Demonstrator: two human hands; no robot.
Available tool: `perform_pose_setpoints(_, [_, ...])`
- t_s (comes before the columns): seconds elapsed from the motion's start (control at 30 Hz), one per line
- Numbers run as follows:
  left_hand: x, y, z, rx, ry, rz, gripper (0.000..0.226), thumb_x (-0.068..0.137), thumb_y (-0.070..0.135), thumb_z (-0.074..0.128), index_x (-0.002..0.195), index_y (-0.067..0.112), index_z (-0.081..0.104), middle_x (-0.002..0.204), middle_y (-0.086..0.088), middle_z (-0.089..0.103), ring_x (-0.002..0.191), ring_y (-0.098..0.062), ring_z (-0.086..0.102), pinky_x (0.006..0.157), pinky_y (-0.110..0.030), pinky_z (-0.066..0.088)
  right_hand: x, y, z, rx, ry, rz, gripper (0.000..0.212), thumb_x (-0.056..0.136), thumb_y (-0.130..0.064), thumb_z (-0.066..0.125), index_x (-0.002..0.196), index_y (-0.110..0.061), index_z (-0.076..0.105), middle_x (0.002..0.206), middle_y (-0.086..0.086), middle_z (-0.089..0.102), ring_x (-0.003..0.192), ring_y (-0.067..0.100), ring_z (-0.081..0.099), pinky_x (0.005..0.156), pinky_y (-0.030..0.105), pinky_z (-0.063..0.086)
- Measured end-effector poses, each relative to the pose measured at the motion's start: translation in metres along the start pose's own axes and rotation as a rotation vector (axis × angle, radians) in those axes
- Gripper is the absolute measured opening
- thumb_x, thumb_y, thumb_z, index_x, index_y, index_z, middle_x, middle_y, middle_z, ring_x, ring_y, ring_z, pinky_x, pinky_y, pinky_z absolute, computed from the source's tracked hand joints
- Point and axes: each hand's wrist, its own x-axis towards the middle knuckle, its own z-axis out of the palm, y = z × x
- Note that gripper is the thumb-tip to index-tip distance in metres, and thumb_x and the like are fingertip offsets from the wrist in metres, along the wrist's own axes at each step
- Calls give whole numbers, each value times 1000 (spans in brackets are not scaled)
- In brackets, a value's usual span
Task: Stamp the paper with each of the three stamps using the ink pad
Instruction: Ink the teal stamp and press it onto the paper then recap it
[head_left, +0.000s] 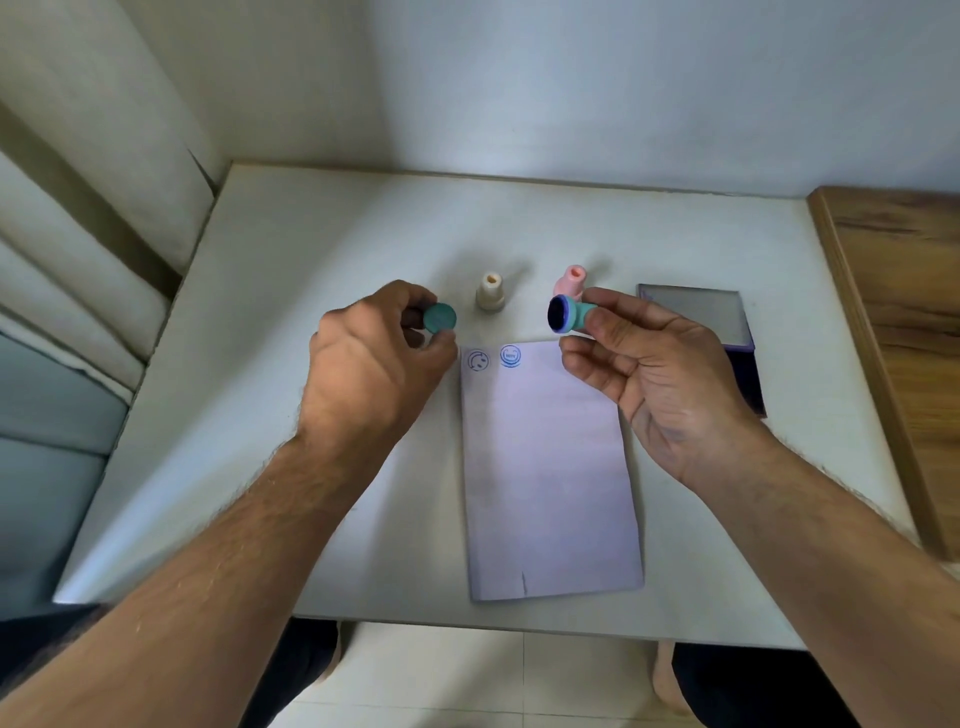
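Note:
My right hand (660, 379) holds a teal stamp (569, 314) sideways between thumb and fingers, its dark inked face turned left. My left hand (374, 364) pinches the round teal cap (439, 317) of that stamp. Both hover above the top edge of the white paper (550, 478), which bears two round blue smiley prints (493, 358) near its top left. A beige stamp (490, 292) and a pink stamp (570, 280) stand upright on the table behind the paper. The ink pad (727, 332) lies open to the right, partly hidden by my right hand.
The white table (322, 249) meets a wall at the back. A wooden surface (898, 322) borders it on the right and cushions (78, 291) lie to the left. The table's near edge runs just below the paper.

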Motion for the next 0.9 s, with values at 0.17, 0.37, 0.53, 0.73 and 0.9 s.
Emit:
perform_pose_setpoints(0.17, [-8,20,-8,-190,-7,82,20,74,25,71,93,28,70,79,14,71,70,-5,68,75,-20,56,-2,-1,3,47,-78,7,22,91,-5,59,111,-5,67,92,15,70,81,27,73,73,35,60])
perform_pose_setpoints(0.37, [-19,25,-2,-255,-156,201,30,73,19,76,102,23,74,87,9,72,76,-5,69,74,-16,56,-5,3,10,84,-161,23,21,97,-9,51,115,-7,61,102,21,73,99,31,71,85,41,58])
perform_pose_setpoints(0.53, [-20,26,-2,-382,-204,159,27,75,16,80,101,21,74,85,5,73,75,-7,70,74,-22,58,-6,2,11,106,-177,21,24,98,-7,48,119,-1,57,102,20,74,98,27,72,84,36,59])
perform_pose_setpoints(0.73, [-18,25,-2,-553,-306,117,30,77,13,80,104,23,73,92,4,74,84,-10,71,79,-30,59,-8,3,13,134,-200,37,24,98,-3,46,119,0,58,102,16,75,95,26,73,80,34,59])
perform_pose_setpoints(0.9, [-16,22,-1,-676,-360,94,31,78,14,79,107,21,72,105,4,75,98,-13,72,92,-37,55,-8,3,13,131,-198,43,25,98,-3,47,120,-1,58,104,15,75,97,26,73,81,34,59])
